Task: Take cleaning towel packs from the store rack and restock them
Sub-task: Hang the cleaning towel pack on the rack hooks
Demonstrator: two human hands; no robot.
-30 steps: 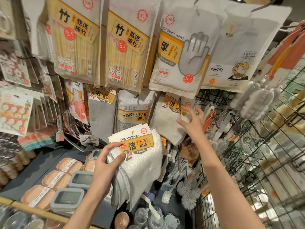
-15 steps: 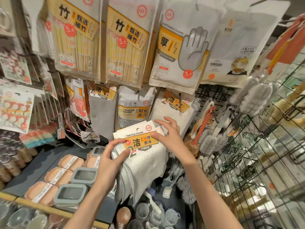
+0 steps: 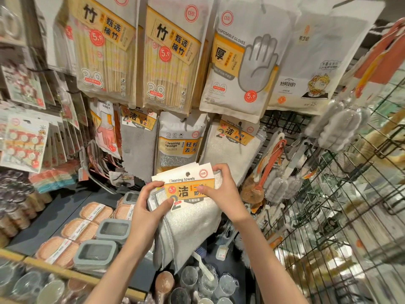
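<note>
Both my hands hold a small stack of cleaning towel packs (image 3: 186, 218), white cloths with orange and white card headers, in front of the rack. My left hand (image 3: 149, 207) grips the stack's left edge, thumb on the front of the card. My right hand (image 3: 221, 189) pinches the card header from the right, fingers curled over its top. More of the same cleaning towel packs (image 3: 232, 150) hang on a hook just above and to the right. A grey towel pack (image 3: 138, 145) hangs further left.
Cleaning sponge packs (image 3: 179, 145) hang between the towel hooks. Chopstick packs (image 3: 168, 60) and disposable gloves (image 3: 243, 62) hang above. Brushes (image 3: 269, 159) hang to the right, beside a wire basket rack (image 3: 341, 216). Grey lidded boxes (image 3: 96, 253) and glass cups (image 3: 197, 281) sit below.
My right hand left the hanging towel packs on the hook, came down and took hold of the card header of the stack. The stack now sits a little higher and more upright.
</note>
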